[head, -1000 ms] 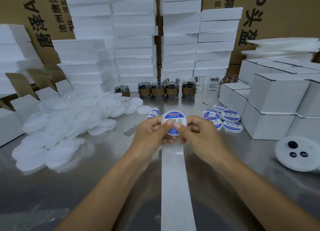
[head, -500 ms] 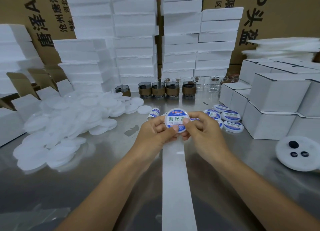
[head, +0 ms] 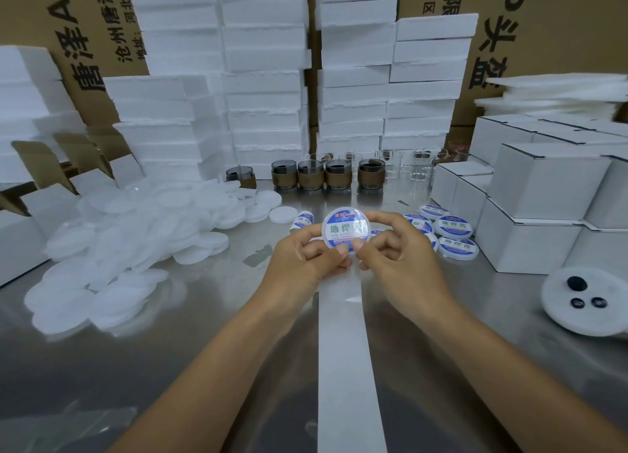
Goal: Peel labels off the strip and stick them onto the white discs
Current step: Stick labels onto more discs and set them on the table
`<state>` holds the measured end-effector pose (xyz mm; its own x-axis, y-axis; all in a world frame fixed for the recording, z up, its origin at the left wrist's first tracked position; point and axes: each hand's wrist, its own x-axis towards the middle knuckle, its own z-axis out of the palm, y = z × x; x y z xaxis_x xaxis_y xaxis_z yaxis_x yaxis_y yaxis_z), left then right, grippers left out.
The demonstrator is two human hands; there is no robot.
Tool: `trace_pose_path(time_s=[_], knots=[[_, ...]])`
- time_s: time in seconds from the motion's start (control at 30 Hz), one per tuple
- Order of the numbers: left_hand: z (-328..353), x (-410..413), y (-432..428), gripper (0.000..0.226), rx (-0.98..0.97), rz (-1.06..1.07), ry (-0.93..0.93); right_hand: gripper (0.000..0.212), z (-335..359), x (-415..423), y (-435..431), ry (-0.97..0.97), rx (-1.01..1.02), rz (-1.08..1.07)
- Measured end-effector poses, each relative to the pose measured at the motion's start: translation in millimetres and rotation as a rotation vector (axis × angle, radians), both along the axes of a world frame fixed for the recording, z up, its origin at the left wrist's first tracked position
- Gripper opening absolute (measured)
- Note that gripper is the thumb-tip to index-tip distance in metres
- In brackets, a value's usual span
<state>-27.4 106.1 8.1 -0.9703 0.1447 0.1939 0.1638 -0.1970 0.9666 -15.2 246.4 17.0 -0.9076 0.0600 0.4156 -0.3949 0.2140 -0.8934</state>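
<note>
Label point(head: 346, 231) on white disc point(head: 325, 227) reads 助焊膏.

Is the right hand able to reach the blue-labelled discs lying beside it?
Probably yes: the blue-labelled discs lie on the table just past the right hand, with nothing between, though its fingers pinch the held disc.

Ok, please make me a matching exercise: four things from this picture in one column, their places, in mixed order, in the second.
1. plain discs
2. brown cups
3. paper strip
4. labelled disc

A. held between left hand and right hand
B. heaped at the left
C. flat in the middle, running toward the camera
D. in a row at the back

Pairs: 1-B, 2-D, 3-C, 4-A
</note>
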Motion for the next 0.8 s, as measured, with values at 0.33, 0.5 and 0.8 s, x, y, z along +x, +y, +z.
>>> trace_pose_path(time_s=[0.33, 0.5, 0.8], knots=[[2.1, -3.4, -0.9, 0.020, 0.011, 0.091, -0.072, 0.031, 1.9, -13.2, 16.8, -0.050, -0.064, -0.110], [3.2, -8.4, -9.7, 0.017, 0.031, 0.217, -0.126, 0.028, -8.9, -33.0, 61.5, -0.160, -0.105, -0.446], [3.8, -12.2, -17.5, 0.015, 0.037, 0.307, -0.164, 0.052, -20.5, -46.3, 82.2, -0.250, -0.096, -0.588]])
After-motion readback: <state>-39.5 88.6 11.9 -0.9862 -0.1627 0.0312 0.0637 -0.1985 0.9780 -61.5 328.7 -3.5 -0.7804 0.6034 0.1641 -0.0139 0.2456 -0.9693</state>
